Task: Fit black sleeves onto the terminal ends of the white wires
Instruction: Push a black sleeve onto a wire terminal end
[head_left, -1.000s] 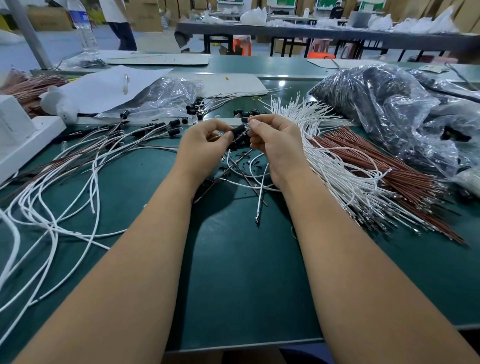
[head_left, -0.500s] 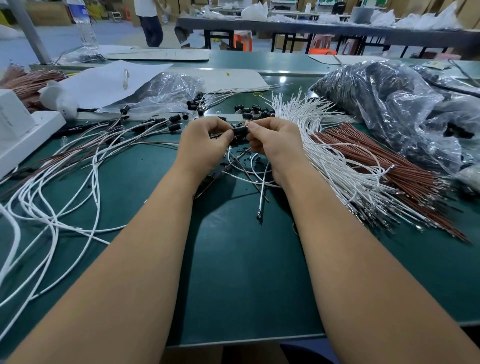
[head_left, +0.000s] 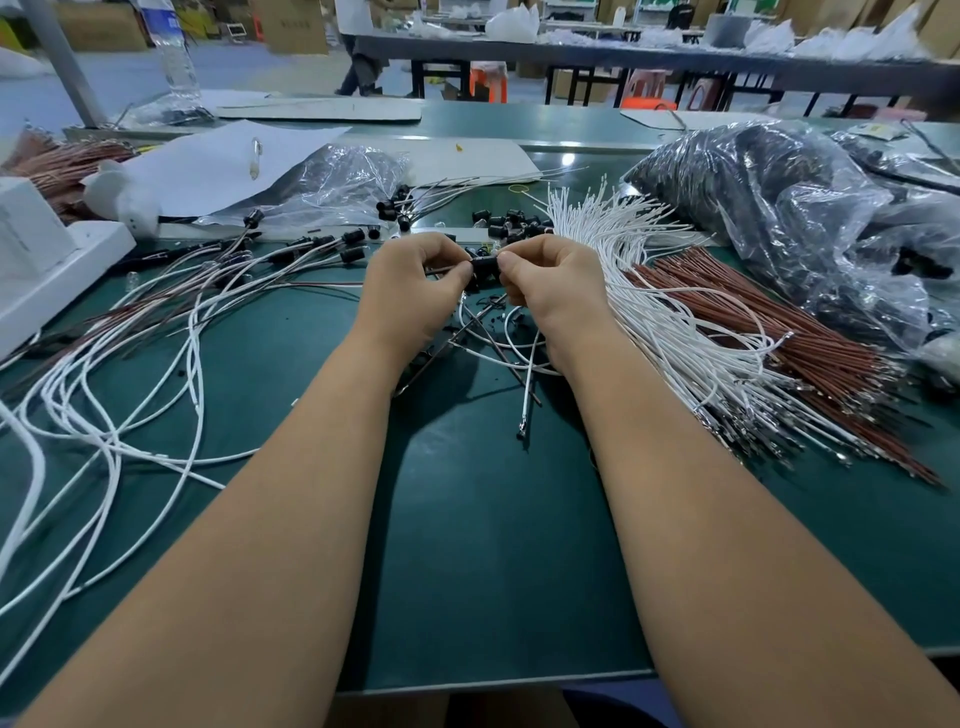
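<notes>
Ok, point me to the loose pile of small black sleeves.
In the head view, the small black sleeves lie mid-table just beyond both hands, left of the white wire bundle.

Plastic, metal and paper on a smooth mat

The green mat (head_left: 493, 571) looked smooth, faintly shiny; white wires (head_left: 649, 312) wore glossy plastic insulation with bright metal terminals (head_left: 521, 431); bags (head_left: 779, 208) were crinkled clear plastic, the sheet (head_left: 208, 161) matt paper.
</notes>
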